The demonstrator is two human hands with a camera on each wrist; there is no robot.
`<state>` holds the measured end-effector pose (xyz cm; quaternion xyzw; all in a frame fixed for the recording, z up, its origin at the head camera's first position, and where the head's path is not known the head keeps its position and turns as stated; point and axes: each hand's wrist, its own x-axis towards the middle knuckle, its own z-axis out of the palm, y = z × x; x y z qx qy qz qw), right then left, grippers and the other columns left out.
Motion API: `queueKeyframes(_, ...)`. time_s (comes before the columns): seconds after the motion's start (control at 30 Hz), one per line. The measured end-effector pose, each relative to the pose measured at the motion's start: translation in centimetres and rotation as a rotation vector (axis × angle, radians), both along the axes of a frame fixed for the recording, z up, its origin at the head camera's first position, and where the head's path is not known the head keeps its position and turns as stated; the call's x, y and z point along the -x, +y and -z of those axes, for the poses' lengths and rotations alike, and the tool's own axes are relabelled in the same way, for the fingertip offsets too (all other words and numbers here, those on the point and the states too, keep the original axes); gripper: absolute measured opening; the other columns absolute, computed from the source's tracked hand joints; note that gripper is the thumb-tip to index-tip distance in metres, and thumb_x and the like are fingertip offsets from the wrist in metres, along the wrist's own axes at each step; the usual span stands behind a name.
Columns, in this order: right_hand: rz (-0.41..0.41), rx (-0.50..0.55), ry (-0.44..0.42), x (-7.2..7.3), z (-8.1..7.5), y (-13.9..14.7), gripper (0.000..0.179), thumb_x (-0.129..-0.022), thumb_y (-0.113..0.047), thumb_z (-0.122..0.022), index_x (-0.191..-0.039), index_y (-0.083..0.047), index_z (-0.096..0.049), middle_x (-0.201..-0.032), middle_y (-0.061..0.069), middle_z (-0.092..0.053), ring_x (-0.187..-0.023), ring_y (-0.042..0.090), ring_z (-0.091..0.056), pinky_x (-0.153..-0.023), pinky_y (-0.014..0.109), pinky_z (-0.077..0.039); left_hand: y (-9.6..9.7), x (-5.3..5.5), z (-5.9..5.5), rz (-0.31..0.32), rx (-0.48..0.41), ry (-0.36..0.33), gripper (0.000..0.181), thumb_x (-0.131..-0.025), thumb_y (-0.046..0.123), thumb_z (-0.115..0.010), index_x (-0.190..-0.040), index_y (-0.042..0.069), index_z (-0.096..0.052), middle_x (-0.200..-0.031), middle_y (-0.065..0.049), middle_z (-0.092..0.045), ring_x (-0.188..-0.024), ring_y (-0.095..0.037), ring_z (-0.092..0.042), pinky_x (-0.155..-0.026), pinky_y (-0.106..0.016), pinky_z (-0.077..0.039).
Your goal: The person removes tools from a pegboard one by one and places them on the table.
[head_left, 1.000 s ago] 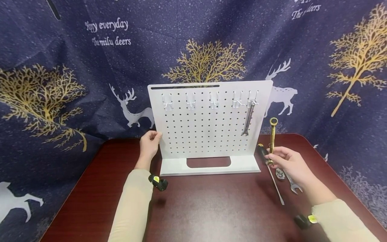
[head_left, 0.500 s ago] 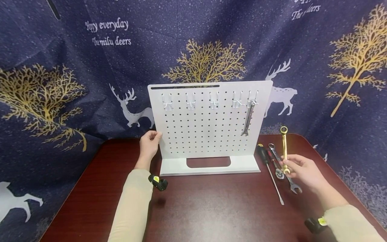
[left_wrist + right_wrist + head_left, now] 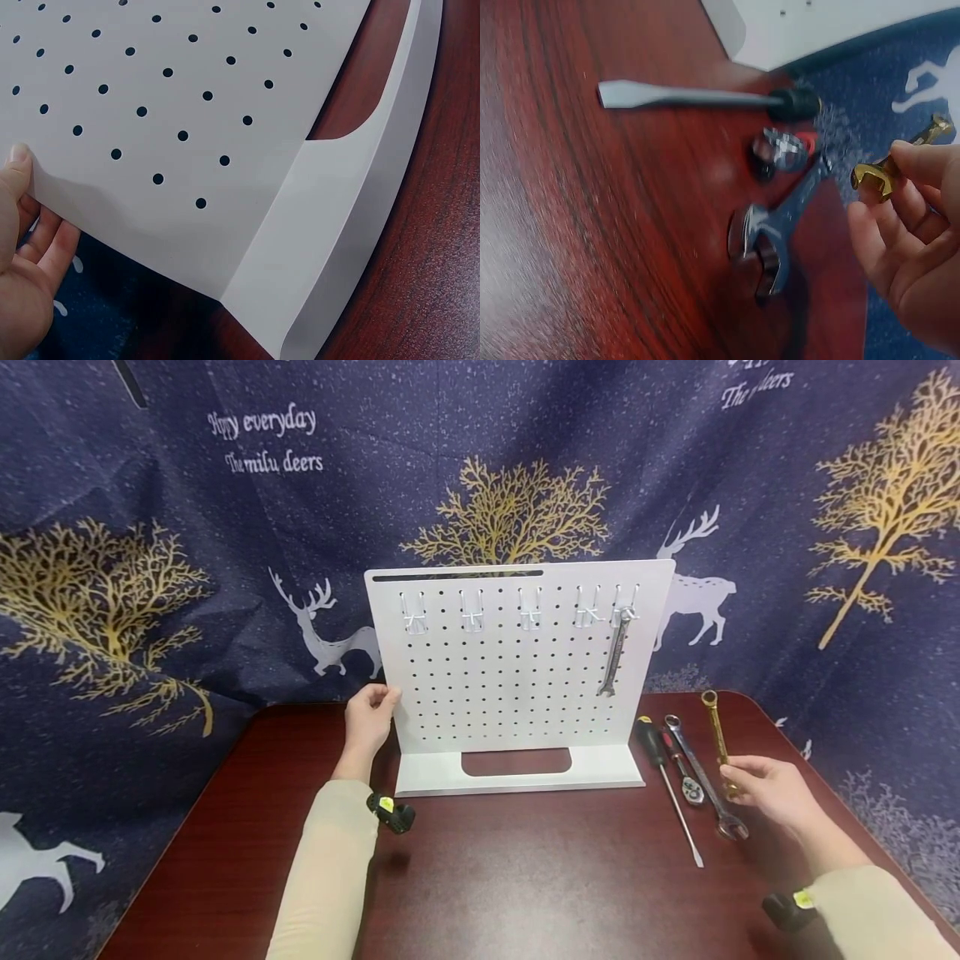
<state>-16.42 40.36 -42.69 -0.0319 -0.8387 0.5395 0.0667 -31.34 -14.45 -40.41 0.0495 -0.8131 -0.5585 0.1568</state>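
Note:
My left hand [image 3: 369,718] pinches the left edge of a white pegboard [image 3: 517,693], thumb on the front face and fingers behind, as the left wrist view shows. At the right of the table my right hand [image 3: 768,789] holds a gold combination wrench [image 3: 716,727] near its open end, ring end pointing up and away. In the right wrist view its open end [image 3: 874,180] sticks out past the thumb. Just left of this hand lie a large silver combination wrench [image 3: 701,768], a ratchet [image 3: 692,789] with a red-marked handle and a flat screwdriver [image 3: 675,802].
A silver wrench [image 3: 617,656] hangs on the board's rightmost hook. Several other white hooks [image 3: 530,614] line the board's upper part. The board's foot [image 3: 600,772] stands on the dark red table [image 3: 510,868]. A blue printed cloth [image 3: 480,427] hangs behind.
My right hand has moved right and down with the gold wrench, which now leans lower, away from the board. The tools on the table show more fully. My left hand stays put.

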Motion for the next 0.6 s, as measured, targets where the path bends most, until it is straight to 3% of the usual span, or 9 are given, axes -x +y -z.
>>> queueKeyframes(0.03, 0.012, -0.033, -0.004, 0.0, 0.1, 0.1, 0.01, -0.092, -0.011, -0.06, -0.098, -0.008, -0.068, -0.072, -0.015, -0.067, -0.064, 0.003, -0.065, -0.058, 0.023, -0.055, 0.0, 0.0, 0.0, -0.001, 0.001, 0.0, 0.032, -0.092, 0.031, -0.061, -0.105, 0.001, -0.06, -0.105, -0.017, -0.063, -0.093, -0.025, -0.056, -0.082, -0.035, -0.049)
queueKeyframes(0.17, 0.046, -0.171, -0.036, 0.2, 0.6, 0.6, 0.04, -0.093, -0.014, -0.059, -0.108, 0.022, -0.055, -0.068, -0.011, -0.066, -0.061, 0.002, -0.062, -0.057, 0.023, -0.055, -0.1, 0.0, 0.1, -0.003, 0.007, 0.002, 0.033, -0.092, 0.03, -0.061, -0.106, 0.001, -0.06, -0.106, -0.017, -0.063, -0.094, -0.025, -0.056, -0.083, -0.036, -0.049)
queueKeyframes(0.47, 0.048, -0.345, -0.069, 0.7, 1.3, 1.3, 0.039, -0.093, -0.013, -0.057, -0.106, 0.024, -0.055, -0.079, 0.02, -0.069, -0.06, -0.001, -0.058, -0.054, 0.025, -0.054, -0.1, 0.0, 0.1, 0.001, -0.002, -0.004, 0.032, -0.092, 0.03, -0.061, -0.105, 0.001, -0.06, -0.105, -0.017, -0.063, -0.094, -0.026, -0.056, -0.083, -0.037, -0.049)
queueKeyframes(0.6, 0.05, -0.389, -0.082, 0.9, 1.4, 1.3, 0.036, -0.092, -0.012, -0.058, -0.103, 0.022, -0.058, -0.08, 0.022, -0.069, -0.057, 0.002, -0.056, -0.051, 0.026, -0.053, -0.1, 0.1, 0.1, 0.002, 0.002, 0.0, 0.032, -0.092, 0.03, -0.061, -0.105, 0.001, -0.06, -0.104, -0.016, -0.063, -0.093, -0.025, -0.056, -0.082, -0.036, -0.049)
